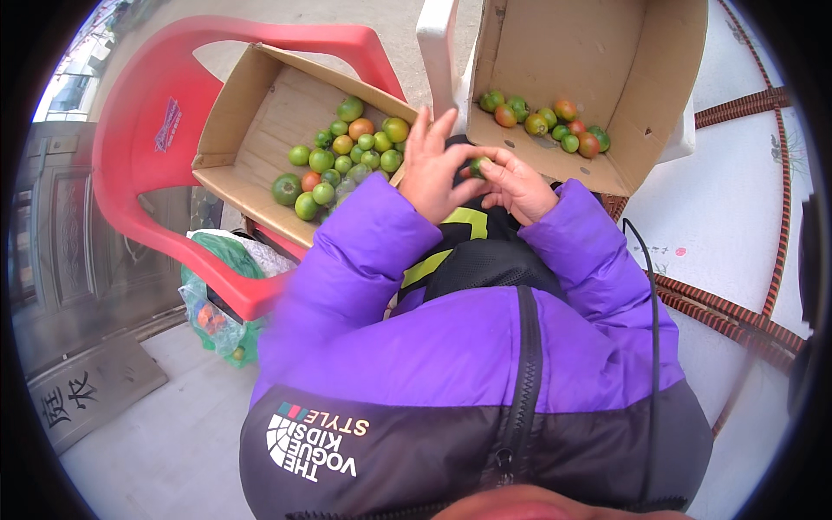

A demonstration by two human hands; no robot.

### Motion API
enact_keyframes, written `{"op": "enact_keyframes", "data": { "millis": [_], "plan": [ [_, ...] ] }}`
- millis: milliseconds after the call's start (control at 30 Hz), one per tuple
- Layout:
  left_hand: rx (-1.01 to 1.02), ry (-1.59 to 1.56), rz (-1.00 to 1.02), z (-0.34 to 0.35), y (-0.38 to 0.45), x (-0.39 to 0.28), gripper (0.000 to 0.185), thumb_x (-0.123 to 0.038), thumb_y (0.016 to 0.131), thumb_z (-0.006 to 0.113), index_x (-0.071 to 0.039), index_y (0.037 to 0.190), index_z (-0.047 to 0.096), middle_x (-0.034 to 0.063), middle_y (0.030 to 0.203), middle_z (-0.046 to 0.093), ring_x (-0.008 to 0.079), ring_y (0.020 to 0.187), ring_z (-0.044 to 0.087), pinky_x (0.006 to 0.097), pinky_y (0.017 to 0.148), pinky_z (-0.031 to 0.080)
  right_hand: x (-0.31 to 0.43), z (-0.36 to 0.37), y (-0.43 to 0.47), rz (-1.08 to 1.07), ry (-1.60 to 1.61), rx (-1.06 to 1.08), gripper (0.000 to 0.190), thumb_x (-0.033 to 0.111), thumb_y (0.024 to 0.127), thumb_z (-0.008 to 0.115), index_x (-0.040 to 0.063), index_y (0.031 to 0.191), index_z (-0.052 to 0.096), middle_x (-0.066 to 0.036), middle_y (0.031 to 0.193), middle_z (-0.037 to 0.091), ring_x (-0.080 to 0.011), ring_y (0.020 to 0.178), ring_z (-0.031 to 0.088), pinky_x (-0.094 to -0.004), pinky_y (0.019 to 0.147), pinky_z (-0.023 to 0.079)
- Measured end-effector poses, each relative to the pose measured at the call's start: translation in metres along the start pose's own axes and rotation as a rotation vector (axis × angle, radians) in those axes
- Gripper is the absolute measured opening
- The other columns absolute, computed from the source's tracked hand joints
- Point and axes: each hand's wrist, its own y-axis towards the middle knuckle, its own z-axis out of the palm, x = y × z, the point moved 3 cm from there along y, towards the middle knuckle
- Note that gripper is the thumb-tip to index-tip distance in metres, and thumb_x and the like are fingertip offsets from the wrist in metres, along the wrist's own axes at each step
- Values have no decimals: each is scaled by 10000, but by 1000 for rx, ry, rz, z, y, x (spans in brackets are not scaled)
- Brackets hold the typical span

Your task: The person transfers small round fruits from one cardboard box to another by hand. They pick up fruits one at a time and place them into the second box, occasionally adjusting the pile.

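My right hand (518, 187) holds a small green tomato (479, 167) between thumb and fingers, above my lap. My left hand (437, 170) meets it from the other side, thumb and index finger at the tomato and the other fingers spread upward. Whether the left fingers grip the tomato is unclear. Left of my hands, a cardboard box (250, 130) holds many green and some orange tomatoes (322, 160), partly hidden by my left sleeve. Beyond my right hand, a second cardboard box (565, 52) lies tilted toward me, with several green and reddish tomatoes (537, 124) along its near side.
The left box rests on a red plastic chair (140, 110), the other on a white plastic chair (437, 45). A green plastic bag (224, 325) hangs or stands beside the red chair. At right is a white surface with striped woven bands (721, 312). A black cable (652, 325) runs down my jacket.
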Motion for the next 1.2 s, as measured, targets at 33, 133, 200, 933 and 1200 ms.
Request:
{"op": "enact_keyframes", "data": {
  "millis": [33, 133, 200, 933, 1200],
  "plan": [
    [42, -61, 35, 3, 0, -8, 433, -236, 689, 820, -170, 1087, 662, 228, 1453, 364, 485, 1407, 179, 562, 1108, 238, 1, 4, 0, -34, 0, 107, 426, 293, 963, 583, 56, 1298, 470, -80, 1162, 583, -138, 946, 610, -255, 789, 458],
    [-15, -72, -25, -3, 4, 11, 494, -236, 689, 819, -171, 1142, 634, 223, 1457, 356, 481, 1401, 193, 556, 1110, 241, 0, -13, 4, 45, -43, -78, 433, 261, 940, 620, 24, 1274, 481, -87, 1144, 592, -158, 971, 616, -271, 799, 477],
    [-252, 173, -121, -19, 9, 53, 501, -256, 694, 816, -127, 1138, 624, 231, 1427, 387, 470, 1377, 238, 533, 1108, 261, 0, -35, 7, 29, -32, -263, 525, 227, 920, 645, 5, 1334, 411, -103, 1151, 583, -193, 1008, 621, -286, 777, 496],
    [-241, 396, -664, -41, 6, 193, 634, -468, 668, 774, -96, 1164, 636, 240, 1461, 347, 455, 1403, 177, 554, 1142, 188, -3, -71, 1, -101, -12, -631, 538, 214, 936, 602, 49, 1395, 375, -96, 1175, 557, -161, 919, 630, -242, 682, 471],
    [17, 142, -115, -24, -16, 23, 617, -322, 629, 845, -98, 1149, 602, 282, 1424, 349, 518, 1369, 213, 579, 1107, 215, 3, 1, -4, -4, -171, -4, 618, 326, 910, 643, 31, 1388, 386, -103, 1171, 573, -172, 1003, 602, -284, 783, 487]
  ]
}}
